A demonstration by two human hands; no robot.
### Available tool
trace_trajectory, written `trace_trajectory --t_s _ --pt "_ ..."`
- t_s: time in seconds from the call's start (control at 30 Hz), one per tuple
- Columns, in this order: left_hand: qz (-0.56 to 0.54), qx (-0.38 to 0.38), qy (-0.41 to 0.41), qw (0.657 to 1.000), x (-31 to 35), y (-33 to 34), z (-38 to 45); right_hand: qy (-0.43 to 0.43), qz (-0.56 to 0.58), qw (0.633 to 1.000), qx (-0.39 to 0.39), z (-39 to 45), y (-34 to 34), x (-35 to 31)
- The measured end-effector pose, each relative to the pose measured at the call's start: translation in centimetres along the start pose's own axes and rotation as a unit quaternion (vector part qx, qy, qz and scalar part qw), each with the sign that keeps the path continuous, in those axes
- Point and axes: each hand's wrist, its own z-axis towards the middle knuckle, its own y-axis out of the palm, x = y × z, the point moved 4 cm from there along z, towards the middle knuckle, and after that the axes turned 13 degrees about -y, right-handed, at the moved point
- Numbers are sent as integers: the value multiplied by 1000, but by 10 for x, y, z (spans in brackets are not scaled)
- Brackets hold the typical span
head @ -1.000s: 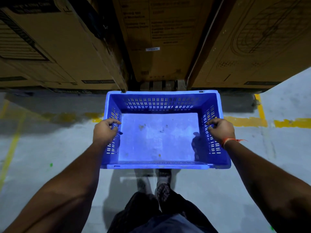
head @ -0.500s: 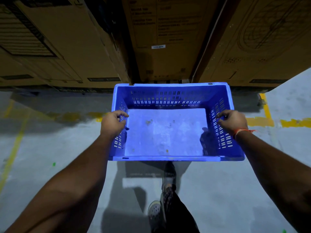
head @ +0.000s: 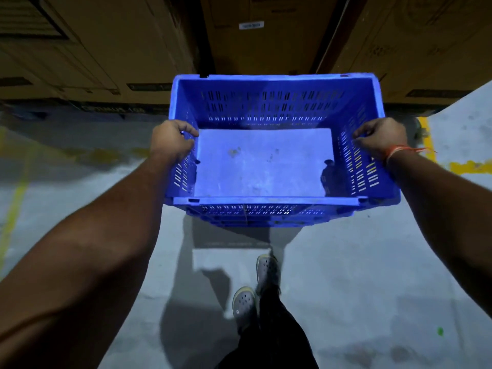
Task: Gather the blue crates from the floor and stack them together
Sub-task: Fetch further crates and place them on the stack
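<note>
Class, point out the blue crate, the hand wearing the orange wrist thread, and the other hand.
blue crate [head: 263, 166]: head view, on its floor.
right hand [head: 382, 137]: head view, back of hand.
left hand [head: 171, 141]: head view, back of hand.

Large brown cardboard boxes [head: 87, 49] stand in a row along the far side, their lower edges meeting the grey concrete floor [head: 359, 275]. A small white label [head: 251, 25] sits on the middle box. Worn yellow floor lines [head: 428, 141] run along the far right, and a fainter yellow line [head: 13, 209] crosses the left. A green spot [head: 439, 331] marks the floor at near right. Near the bottom centre, two grey perforated clogs [head: 243, 306] and a dark trouser leg [head: 274, 339] show.
</note>
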Motion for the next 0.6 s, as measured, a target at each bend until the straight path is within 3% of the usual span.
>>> trace_trajectory --t_s 0.6 --pt "8 4 18 1000 -6 1 -15 -7 1 1000 -2 -12 3 4"
